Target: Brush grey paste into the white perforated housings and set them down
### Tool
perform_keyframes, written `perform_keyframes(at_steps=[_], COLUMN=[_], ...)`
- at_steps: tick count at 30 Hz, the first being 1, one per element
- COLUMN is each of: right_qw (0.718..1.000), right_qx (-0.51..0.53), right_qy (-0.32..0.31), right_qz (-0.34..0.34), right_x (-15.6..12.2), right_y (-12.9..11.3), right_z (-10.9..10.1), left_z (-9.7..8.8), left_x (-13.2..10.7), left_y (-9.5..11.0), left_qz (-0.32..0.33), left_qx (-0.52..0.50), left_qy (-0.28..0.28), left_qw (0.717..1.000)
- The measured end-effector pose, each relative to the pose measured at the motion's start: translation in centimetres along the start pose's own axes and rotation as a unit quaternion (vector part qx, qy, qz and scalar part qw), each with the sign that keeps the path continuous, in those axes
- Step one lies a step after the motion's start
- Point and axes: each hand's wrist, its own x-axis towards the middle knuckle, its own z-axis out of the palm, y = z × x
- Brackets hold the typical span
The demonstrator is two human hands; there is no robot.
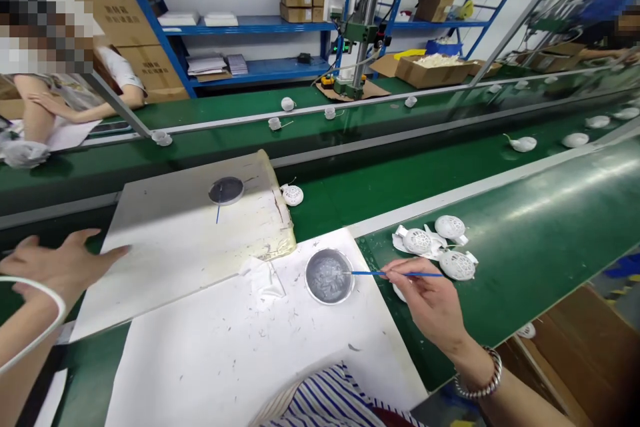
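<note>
My right hand (433, 300) pinches a thin blue paintbrush (369, 273), held almost level. The brush tip reaches into a round dish of grey paint (327, 277) on a white sheet (210, 360). Part of a white piece shows beneath my right hand. Several white domed plastic parts with latticed faces (457, 265) lie just beyond that hand on the green bench. My left hand (55, 270) is off to the left with its fingers spread, by the edge of a white board (175, 233), and nothing shows in it. A crumpled white tissue (267, 282) lies left of the dish.
On the board stands a second round dish (226, 191) with a blue stick at it. One white part (293, 195) sits at the board's right edge on the green conveyor (365, 187). A metal press (357, 47) and an open carton (433, 70) stand beyond. Another person's arms (85, 107) rest at far left.
</note>
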Motion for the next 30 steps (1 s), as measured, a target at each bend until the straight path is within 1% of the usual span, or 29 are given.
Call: perform_keyframes(at_steps=[1, 2, 3, 5, 7, 8, 9, 10, 11, 12, 14, 16, 18, 20, 22, 24, 25, 27, 29, 30], right_qw=[1.000, 0.999, 0.999, 0.996, 0.994, 0.993, 0.992, 0.991, 0.990, 0.990, 0.988, 0.987, 0.985, 0.984, 0.984, 0.985, 0.984, 0.978, 0.972, 0.971], right_qx=[-0.014, -0.027, -0.037, -0.048, -0.053, -0.055, -0.055, -0.053, -0.050, -0.046, -0.038, -0.034, -0.030, -0.023, -0.013, 0.010, 0.030, 0.083, 0.126, 0.134], right_qy=[-0.010, -0.023, -0.037, -0.068, -0.093, -0.103, -0.112, -0.119, -0.126, -0.133, -0.145, -0.158, -0.169, -0.174, -0.160, -0.127, -0.107, -0.069, -0.047, -0.046], right_qz=[-0.004, -0.010, -0.015, -0.023, -0.031, -0.033, -0.034, -0.033, -0.031, -0.028, -0.022, -0.012, 0.007, 0.035, 0.075, 0.120, 0.142, 0.176, 0.192, 0.194], right_x=[0.0, 0.1, 0.2, 0.4, 0.7, 0.8, 0.8, 0.9, 0.9, 0.9, 0.9, 0.9, 0.8, 0.8, 0.7, 0.6, 0.6, 0.6, 0.6, 0.6], right_y=[0.3, 0.6, 0.8, 1.1, 1.5, 1.7, 1.9, 2.1, 2.2, 2.4, 2.7, 2.9, 3.1, 3.2, 3.3, 3.3, 3.3, 3.2, 3.0, 2.9], right_z=[0.2, 0.5, 0.8, 1.5, 2.3, 2.8, 3.2, 3.5, 3.9, 4.2, 4.8, 5.3, 5.6, 5.9, 5.9, 5.6, 5.4, 4.9, 4.4, 4.1], left_z=[-0.1, 0.1, 0.6, 2.2, 4.2, 5.3, 6.2, 7.0, 7.7, 8.2, 8.8, 8.9, 8.8, 8.5, 7.8, 6.7, 6.1, 4.8, 3.5, 2.9], left_x=[0.1, -0.2, -0.6, -1.7, -2.6, -2.8, -2.9, -2.8, -2.6, -2.4, -1.7, -1.0, -0.6, -0.4, -0.4, -0.7, -1.1, -2.3, -4.5, -5.8], left_y=[1.9, 4.5, 7.7, 14.8, 21.6, 24.5, 26.9, 28.9, 30.3, 31.4, 32.5, 32.7, 32.5, 31.9, 30.9, 29.5, 28.5, 26.3, 23.7, 22.4], left_qz=[0.024, 0.077, 0.150, 0.265, 0.332, 0.352, 0.363, 0.366, 0.363, 0.356, 0.338, 0.328, 0.329, 0.332, 0.329, 0.316, 0.309, 0.294, 0.280, 0.265], left_qx=[0.017, 0.025, 0.029, 0.019, 0.019, 0.021, 0.024, 0.026, 0.027, 0.025, 0.013, -0.015, -0.060, -0.122, -0.200, -0.295, -0.345, -0.440, -0.512, -0.551], left_qy=[0.049, 0.062, 0.043, 0.012, -0.021, -0.033, -0.044, -0.052, -0.057, -0.061, -0.067, -0.077, -0.091, -0.107, -0.121, -0.136, -0.148, -0.183, -0.218, -0.239], left_qw=[0.998, 0.995, 0.987, 0.964, 0.943, 0.935, 0.930, 0.929, 0.930, 0.932, 0.939, 0.941, 0.938, 0.929, 0.915, 0.891, 0.874, 0.829, 0.782, 0.754])
